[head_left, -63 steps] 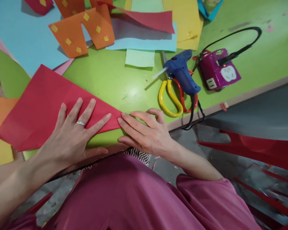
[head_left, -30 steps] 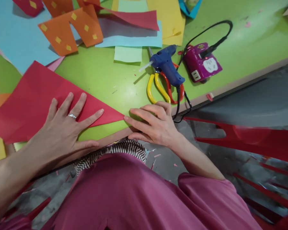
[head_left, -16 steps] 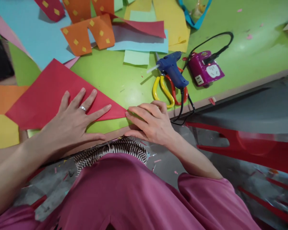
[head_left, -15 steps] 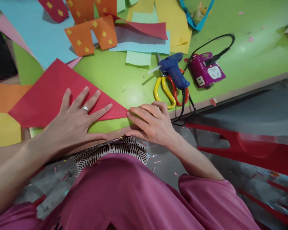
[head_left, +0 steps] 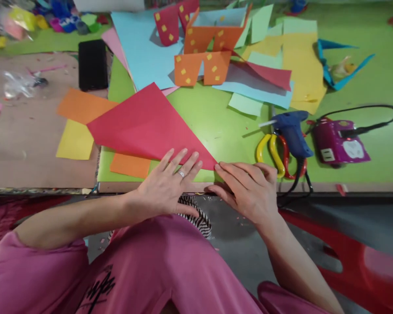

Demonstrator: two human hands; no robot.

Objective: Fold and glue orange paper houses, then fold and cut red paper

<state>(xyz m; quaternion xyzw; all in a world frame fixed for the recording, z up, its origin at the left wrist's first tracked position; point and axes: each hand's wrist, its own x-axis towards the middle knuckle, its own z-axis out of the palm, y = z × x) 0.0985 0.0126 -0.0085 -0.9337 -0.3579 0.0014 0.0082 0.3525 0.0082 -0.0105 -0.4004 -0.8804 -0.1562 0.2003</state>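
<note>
A folded sheet of red paper (head_left: 147,122) lies on the green table, its narrow corner pointing right. My left hand (head_left: 165,185) rests palm down with fingers spread, the fingertips on the paper's lower edge. My right hand (head_left: 249,187) touches the narrow right corner with its index fingertip. Its fingers are stretched out close together, and the thumb sits apart at the table edge. Orange paper (head_left: 130,165) shows below the red sheet, with another orange piece (head_left: 85,106) and a yellow piece (head_left: 75,140) to its left.
Right of my right hand lie a blue glue gun (head_left: 293,131), scissors (head_left: 275,157) with yellow and red handles, and a purple power socket (head_left: 340,141) with a cord. Spotted orange paper cutouts (head_left: 201,67) stand behind. A black phone (head_left: 92,64) lies at left.
My left hand has slid from the middle of the red paper to its lower edge, nearer my right hand. My right hand stays at the corner. The view has shifted left.
</note>
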